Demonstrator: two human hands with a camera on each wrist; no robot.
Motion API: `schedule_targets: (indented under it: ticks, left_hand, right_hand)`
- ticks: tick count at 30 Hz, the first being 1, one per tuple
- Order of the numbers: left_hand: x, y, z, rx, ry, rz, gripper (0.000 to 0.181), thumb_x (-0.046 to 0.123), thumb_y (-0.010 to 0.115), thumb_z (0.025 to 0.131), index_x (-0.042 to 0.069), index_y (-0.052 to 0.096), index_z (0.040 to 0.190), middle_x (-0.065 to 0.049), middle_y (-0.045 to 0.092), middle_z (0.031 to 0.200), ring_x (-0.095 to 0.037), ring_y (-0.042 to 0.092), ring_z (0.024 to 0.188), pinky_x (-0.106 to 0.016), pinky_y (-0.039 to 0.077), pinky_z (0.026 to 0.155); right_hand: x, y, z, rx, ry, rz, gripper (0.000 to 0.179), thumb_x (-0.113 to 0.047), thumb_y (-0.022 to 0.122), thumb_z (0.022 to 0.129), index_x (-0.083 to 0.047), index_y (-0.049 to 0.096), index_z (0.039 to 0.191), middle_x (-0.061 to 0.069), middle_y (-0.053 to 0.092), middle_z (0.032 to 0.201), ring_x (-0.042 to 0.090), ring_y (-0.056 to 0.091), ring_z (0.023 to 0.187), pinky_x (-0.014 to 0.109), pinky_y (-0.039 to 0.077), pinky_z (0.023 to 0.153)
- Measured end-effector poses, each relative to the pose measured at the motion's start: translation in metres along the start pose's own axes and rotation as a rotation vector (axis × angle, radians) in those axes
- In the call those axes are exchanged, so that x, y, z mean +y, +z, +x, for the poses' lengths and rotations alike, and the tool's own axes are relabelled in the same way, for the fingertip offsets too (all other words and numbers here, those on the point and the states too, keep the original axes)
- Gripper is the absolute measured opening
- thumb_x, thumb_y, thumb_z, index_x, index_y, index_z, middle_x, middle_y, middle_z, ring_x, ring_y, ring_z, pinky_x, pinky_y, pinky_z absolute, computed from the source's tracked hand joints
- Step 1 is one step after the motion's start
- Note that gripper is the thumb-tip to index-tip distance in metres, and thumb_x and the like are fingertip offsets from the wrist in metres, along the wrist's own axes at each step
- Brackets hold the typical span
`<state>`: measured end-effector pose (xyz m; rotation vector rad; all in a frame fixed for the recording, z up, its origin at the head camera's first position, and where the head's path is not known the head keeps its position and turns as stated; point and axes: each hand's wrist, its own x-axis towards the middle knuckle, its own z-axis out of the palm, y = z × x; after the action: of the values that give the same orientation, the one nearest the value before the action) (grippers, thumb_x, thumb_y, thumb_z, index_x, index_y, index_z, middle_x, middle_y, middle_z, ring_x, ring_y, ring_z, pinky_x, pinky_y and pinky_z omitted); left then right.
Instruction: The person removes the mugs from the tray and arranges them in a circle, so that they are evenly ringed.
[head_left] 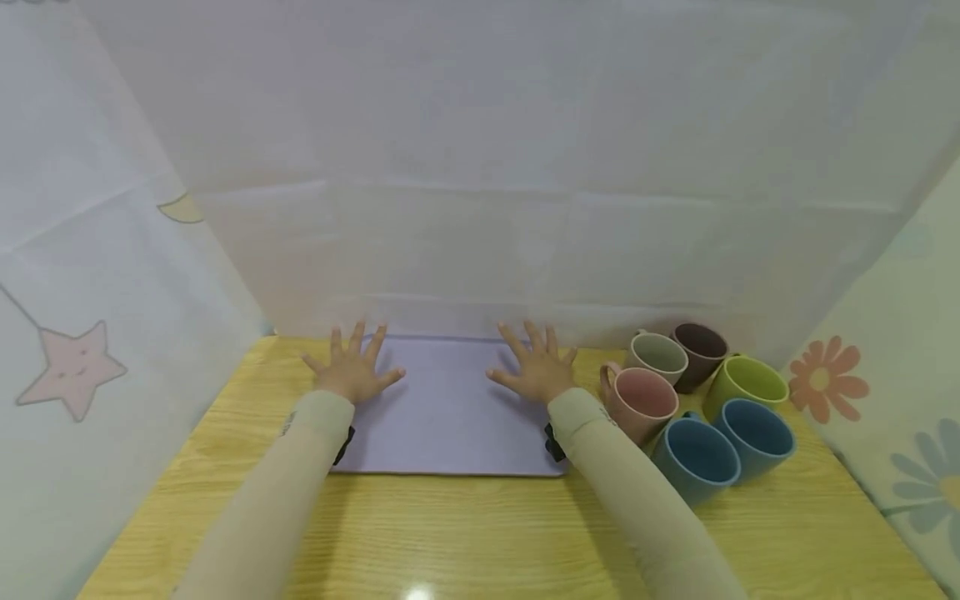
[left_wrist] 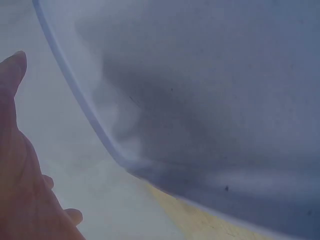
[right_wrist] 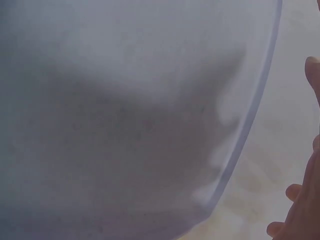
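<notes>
A flat pale lavender board (head_left: 450, 417) lies on the wooden table. My left hand (head_left: 351, 372) is spread over the board's left side, palm down, with the fingers apart and nothing in it. Over the right side my right hand (head_left: 536, 371) is spread in the same way and holds nothing. The left wrist view shows part of the left hand (left_wrist: 25, 170) beside the board's edge, with the hand's shadow on the board (left_wrist: 240, 100). In the right wrist view the right hand (right_wrist: 305, 205) appears at the far right, and a finger-shaped shadow falls on the board (right_wrist: 125, 140).
Right of the board stand several mugs: a grey-green mug (head_left: 657, 357), a brown mug (head_left: 700, 354), a pink mug (head_left: 641, 404), a lime mug (head_left: 746, 385) and two blue mugs (head_left: 693, 462). A white cloth wall (head_left: 465, 167) rises behind the wooden table (head_left: 450, 533).
</notes>
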<state>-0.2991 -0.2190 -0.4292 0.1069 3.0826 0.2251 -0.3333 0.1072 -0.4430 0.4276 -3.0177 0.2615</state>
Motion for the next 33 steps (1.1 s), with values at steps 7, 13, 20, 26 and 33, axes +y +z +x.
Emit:
schedule_targets:
  ticks: [7, 13, 20, 26, 33]
  left_hand:
    - [0.002, 0.000, 0.000, -0.019, -0.003, 0.003, 0.099, 0.086, 0.022, 0.076, 0.028, -0.006, 0.151, -0.010, -0.019, 0.155, -0.046, -0.024, 0.133, -0.086, -0.008, 0.080]
    - [0.005, 0.000, 0.002, -0.020, -0.001, -0.061, 0.099, 0.085, 0.024, 0.077, 0.027, -0.006, 0.152, -0.008, -0.020, 0.154, -0.044, -0.024, 0.134, -0.085, -0.010, 0.080]
    - [0.012, -0.003, 0.000, -0.036, 0.010, -0.102, 0.098, 0.082, 0.029, 0.079, 0.027, -0.008, 0.151, -0.009, -0.020, 0.155, -0.047, -0.020, 0.134, -0.087, -0.007, 0.080]
    - [0.015, -0.002, -0.002, -0.053, 0.003, -0.076, 0.099, 0.084, 0.028, 0.077, 0.028, -0.006, 0.151, -0.009, -0.018, 0.155, -0.047, -0.018, 0.135, -0.087, -0.002, 0.082]
    - [0.013, 0.003, -0.004, -0.062, -0.005, -0.084, 0.102, 0.087, 0.026, 0.074, 0.027, -0.006, 0.152, -0.011, -0.015, 0.156, -0.048, -0.017, 0.136, -0.087, -0.006, 0.081]
  right_hand:
    - [-0.003, 0.002, -0.001, -0.041, 0.026, 0.005, 0.084, -0.081, 0.040, 0.077, -0.050, 0.005, 0.147, 0.002, 0.005, 0.158, 0.043, -0.001, 0.140, 0.082, 0.007, 0.093]
    - [-0.004, 0.013, 0.004, -0.009, 0.020, -0.039, 0.084, -0.086, 0.033, 0.075, -0.053, 0.001, 0.145, -0.001, 0.004, 0.158, 0.042, 0.001, 0.140, 0.082, 0.008, 0.094]
    - [-0.004, 0.021, 0.006, 0.006, -0.001, -0.050, 0.084, -0.087, 0.030, 0.073, -0.054, 0.000, 0.145, -0.001, 0.004, 0.158, 0.042, 0.000, 0.140, 0.082, 0.005, 0.093]
    - [-0.001, 0.022, 0.005, 0.025, -0.016, -0.051, 0.083, -0.088, 0.027, 0.074, -0.054, -0.001, 0.144, -0.001, 0.005, 0.158, 0.041, 0.000, 0.141, 0.080, 0.005, 0.096]
    - [-0.002, 0.023, 0.002, 0.012, -0.031, -0.029, 0.083, -0.086, 0.031, 0.075, -0.055, -0.003, 0.143, 0.000, 0.005, 0.158, 0.041, -0.001, 0.141, 0.080, 0.003, 0.096]
